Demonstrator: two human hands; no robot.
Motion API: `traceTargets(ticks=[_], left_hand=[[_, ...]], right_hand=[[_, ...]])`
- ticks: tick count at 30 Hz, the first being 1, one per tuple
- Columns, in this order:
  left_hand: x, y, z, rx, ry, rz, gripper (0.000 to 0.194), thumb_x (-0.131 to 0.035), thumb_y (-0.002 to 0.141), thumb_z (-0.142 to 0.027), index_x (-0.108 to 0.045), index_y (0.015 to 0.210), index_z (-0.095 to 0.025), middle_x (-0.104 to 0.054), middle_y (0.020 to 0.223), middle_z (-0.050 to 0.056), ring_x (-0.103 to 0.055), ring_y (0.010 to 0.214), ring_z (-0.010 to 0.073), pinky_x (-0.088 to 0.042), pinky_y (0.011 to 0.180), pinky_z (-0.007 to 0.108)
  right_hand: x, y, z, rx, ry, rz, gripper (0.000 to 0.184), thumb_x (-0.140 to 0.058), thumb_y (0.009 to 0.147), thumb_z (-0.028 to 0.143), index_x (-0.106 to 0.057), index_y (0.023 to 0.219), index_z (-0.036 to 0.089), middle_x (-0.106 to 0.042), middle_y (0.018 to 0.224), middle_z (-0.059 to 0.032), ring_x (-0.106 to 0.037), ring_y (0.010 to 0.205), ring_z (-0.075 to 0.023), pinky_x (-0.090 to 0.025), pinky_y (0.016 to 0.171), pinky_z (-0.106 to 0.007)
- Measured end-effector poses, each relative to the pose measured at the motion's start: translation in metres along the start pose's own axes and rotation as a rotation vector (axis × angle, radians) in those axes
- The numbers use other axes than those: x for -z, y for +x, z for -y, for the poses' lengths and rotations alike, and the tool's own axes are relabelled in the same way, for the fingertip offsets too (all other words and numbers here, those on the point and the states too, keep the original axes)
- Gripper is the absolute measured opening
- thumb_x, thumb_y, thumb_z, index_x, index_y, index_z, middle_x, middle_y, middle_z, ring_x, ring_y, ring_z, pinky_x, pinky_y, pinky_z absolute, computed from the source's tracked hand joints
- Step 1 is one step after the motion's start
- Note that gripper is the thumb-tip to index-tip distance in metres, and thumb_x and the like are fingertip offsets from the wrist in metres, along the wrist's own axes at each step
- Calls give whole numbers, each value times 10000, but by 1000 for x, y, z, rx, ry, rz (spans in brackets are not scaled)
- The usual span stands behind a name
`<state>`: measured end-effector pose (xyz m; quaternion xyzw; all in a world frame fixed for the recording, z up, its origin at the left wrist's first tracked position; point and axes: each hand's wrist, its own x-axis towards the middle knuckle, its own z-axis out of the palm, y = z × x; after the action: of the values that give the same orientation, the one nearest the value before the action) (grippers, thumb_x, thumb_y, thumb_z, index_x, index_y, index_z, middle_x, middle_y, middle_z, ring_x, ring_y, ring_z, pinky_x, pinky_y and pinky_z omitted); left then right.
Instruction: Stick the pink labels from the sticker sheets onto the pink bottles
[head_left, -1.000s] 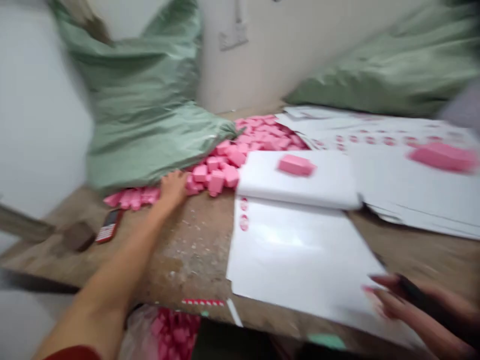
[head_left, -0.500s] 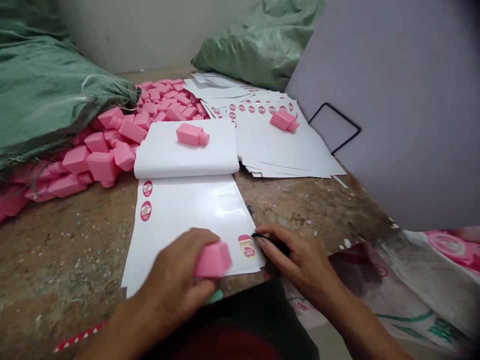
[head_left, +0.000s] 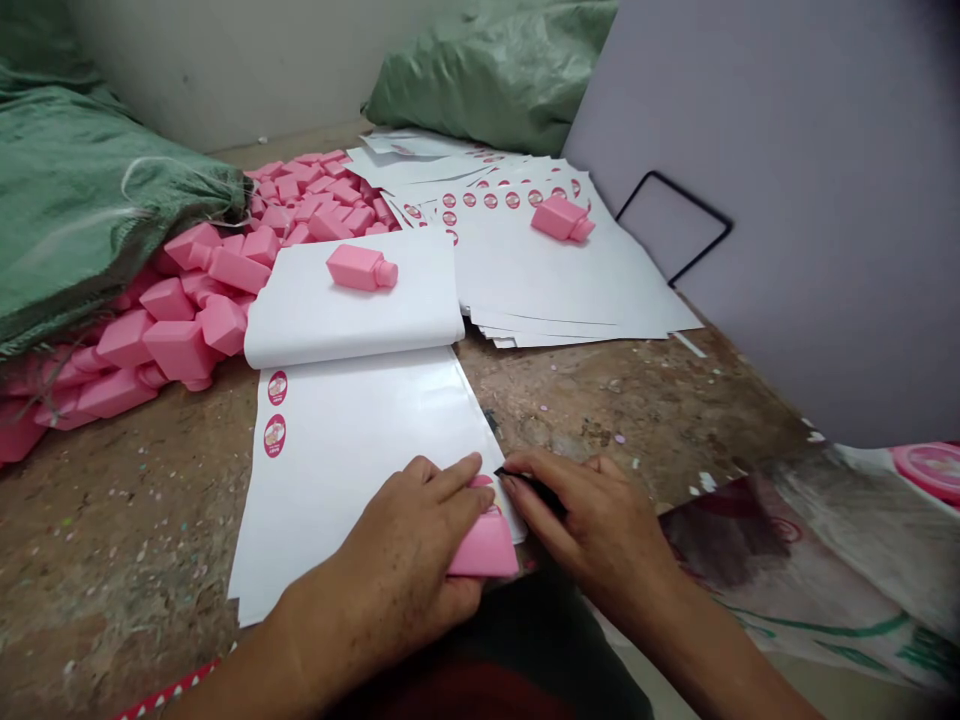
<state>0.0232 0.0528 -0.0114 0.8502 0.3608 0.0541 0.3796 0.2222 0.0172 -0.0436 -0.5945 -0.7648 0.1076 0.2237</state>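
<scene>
My left hand [head_left: 409, 545] is closed around a pink bottle [head_left: 486, 547] at the near right corner of the white label sheet [head_left: 345, 470]. Its fingertips lie over a pink-red label [head_left: 484, 481], which is mostly covered. Just to the right, my right hand [head_left: 574, 505] pinches a slim black tool [head_left: 536, 487], whose pointed tip meets the sheet's edge beside that label; most of the tool is hidden in the fingers. Two oval labels [head_left: 275, 436] stay on the sheet's left side. Its far part is folded back, and another pink bottle [head_left: 362, 268] lies on the fold.
Many pink bottles [head_left: 180, 347] spill from a green sack [head_left: 75, 200] at left. Stacked label sheets [head_left: 570, 280] with a pink bottle [head_left: 562, 218] on top lie at the back right. A grey panel [head_left: 787, 200] with a black wire frame [head_left: 694, 205] rises on the right.
My left hand has moved right and brought the bottle down over the label near the sheet's corner. My right hand keeps its pinch on the black tool, nearly in place. The view has shifted slightly.
</scene>
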Motion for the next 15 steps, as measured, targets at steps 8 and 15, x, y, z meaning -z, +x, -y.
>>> traceTargets(ticks=[8,15], left_hand=[[1,0,-1,5,-9,-16,601,-669,673,-151,-643,1273,-137,-526,1458,174,-553,1020,363,-460,919,553],[8,0,-8,57,132,130,651,-610,722,-185,-552,1367,-115,-414,1555,124,-513,1133,340,-445,1010,513]], right_hand=[[3,1,2,17,2,-52,179,-495,938,217,-671,907,212,-752,771,12,-600,561,-173,-318,604,-329],[0,0,1,57,-42,-90,240,-438,977,216,-663,895,216,-745,752,24,-589,541,-161,-306,611,-329]])
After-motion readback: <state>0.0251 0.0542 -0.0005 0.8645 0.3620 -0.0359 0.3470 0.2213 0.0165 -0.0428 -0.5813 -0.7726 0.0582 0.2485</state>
